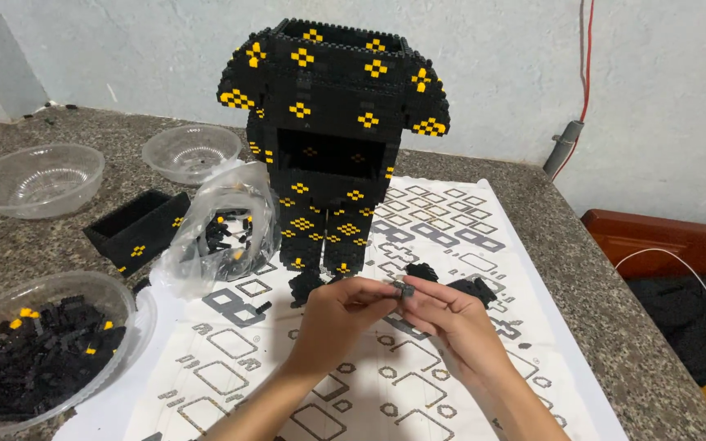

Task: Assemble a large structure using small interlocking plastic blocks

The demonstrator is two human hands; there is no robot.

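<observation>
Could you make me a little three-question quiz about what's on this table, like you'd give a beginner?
1. True or false: the tall brick figure is black with yellow patterns.
2. Which bowl holds loose black bricks? A) the near bowl at the left edge B) the far left bowl C) the bowl behind the plastic bag
3. What do the left hand and right hand hold between their fingertips?

Key
1. True.
2. A; the two far bowls look empty.
3. A small dark brick piece, held over the printed instruction sheet.
</observation>
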